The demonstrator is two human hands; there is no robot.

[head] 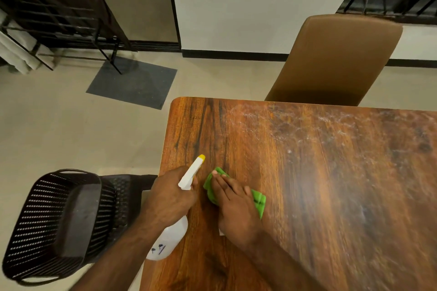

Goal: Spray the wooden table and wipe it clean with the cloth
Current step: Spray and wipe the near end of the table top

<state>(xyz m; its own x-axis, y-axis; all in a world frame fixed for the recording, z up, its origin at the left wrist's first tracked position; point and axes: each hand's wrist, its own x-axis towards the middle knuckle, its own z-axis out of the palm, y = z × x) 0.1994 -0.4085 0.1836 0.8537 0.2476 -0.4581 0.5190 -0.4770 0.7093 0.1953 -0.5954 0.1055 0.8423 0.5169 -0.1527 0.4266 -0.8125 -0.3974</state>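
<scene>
Cloth [259, 202] under flat right hand [236, 205], fingers straight, pressing the table [331, 184]; left hand [170, 196] grips the spray bottle [191, 172]. Best sweep long strokes toward the far streaks [295, 125].

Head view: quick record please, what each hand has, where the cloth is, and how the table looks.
left hand: grips the spray bottle at its neck, nozzle pointing away over the table
right hand: flat, fingers straight, pressing on the green cloth
cloth position: on the table, near its left edge, beside the bottle
table surface: whitish streaks across the far part, not yet wiped
chair: brown, at the far edge
</scene>
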